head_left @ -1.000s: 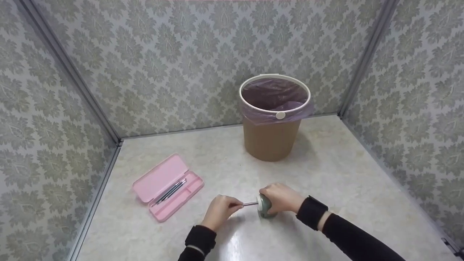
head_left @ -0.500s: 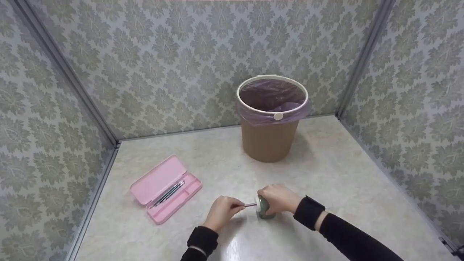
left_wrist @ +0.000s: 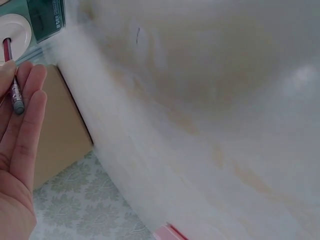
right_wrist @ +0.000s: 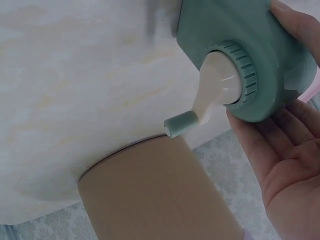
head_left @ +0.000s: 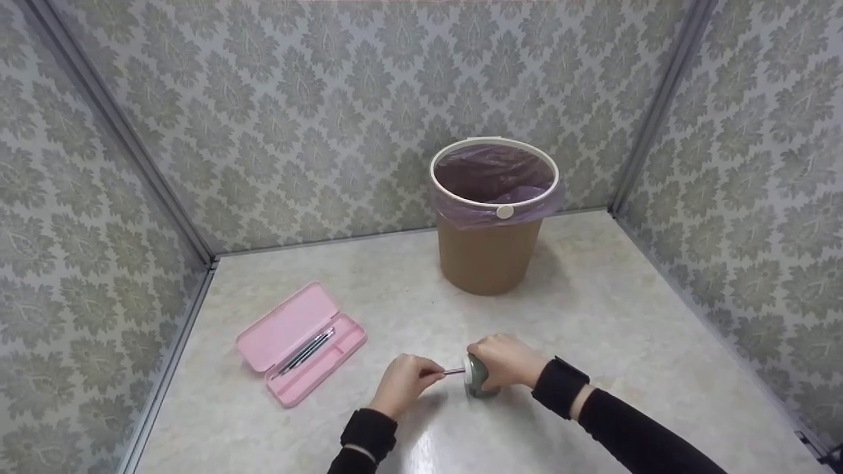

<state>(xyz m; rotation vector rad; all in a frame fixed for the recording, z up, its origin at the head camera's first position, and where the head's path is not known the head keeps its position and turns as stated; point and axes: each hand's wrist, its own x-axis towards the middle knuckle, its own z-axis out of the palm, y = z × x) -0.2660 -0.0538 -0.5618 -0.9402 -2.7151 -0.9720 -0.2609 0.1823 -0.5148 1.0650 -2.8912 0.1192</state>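
My left hand (head_left: 403, 385) pinches a pencil (head_left: 453, 372) between thumb and fingers. In the left wrist view the pencil (left_wrist: 17, 97) shows its eraser end, and its other end goes into the hole of a white round front on a green pencil sharpener (left_wrist: 45, 17). The tip inside is hidden. My right hand (head_left: 508, 361) grips the body of the sharpener (head_left: 481, 378) on the table. From the right wrist view, thumb and fingers lie on opposite sides of the green body, and the white crank (right_wrist: 217, 82) with its green knob (right_wrist: 181, 123) is untouched.
An open pink pencil case (head_left: 286, 326) lies at the left, with several pencils (head_left: 306, 352) in it. Behind the hands stands a brown trash bin (head_left: 487, 257) with a purple liner (head_left: 461, 214). Patterned walls (head_left: 342, 118) enclose the table (head_left: 395, 289).
The head view has shifted slightly. Both hands keep their hold on the pencil and the sharpener, with barely any visible movement.
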